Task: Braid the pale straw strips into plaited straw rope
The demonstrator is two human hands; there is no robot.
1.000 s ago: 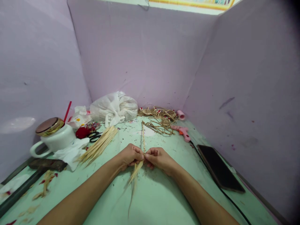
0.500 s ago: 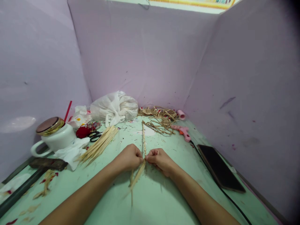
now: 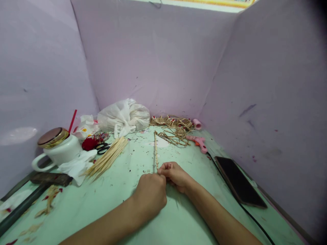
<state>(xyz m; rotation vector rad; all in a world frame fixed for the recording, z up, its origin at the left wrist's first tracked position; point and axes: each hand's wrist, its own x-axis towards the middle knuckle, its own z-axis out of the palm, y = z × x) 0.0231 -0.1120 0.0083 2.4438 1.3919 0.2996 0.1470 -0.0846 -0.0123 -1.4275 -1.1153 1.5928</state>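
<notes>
A thin braided straw strand [image 3: 155, 149] lies on the green table [image 3: 122, 190], running from the far twine pile toward me. My right hand [image 3: 173, 174] pinches its near end with the fingers closed. My left hand [image 3: 151, 194] is a closed fist just in front of the right hand, back of the hand toward the camera. The loose straw ends are hidden under or inside that fist.
A bundle of straw strips [image 3: 107, 158] lies to the left, by a white mug [image 3: 58, 149], scissors [image 3: 103, 147], tissue and plastic bags [image 3: 123, 117]. Twine pile [image 3: 176, 130] and pink glue gun [image 3: 198, 143] sit at the back; a dark phone [image 3: 237, 181] lies right. Purple walls enclose the table.
My left hand has pulled back toward me and closed into a fist over the loose straw ends, which no longer show. The right hand has stayed in place.
</notes>
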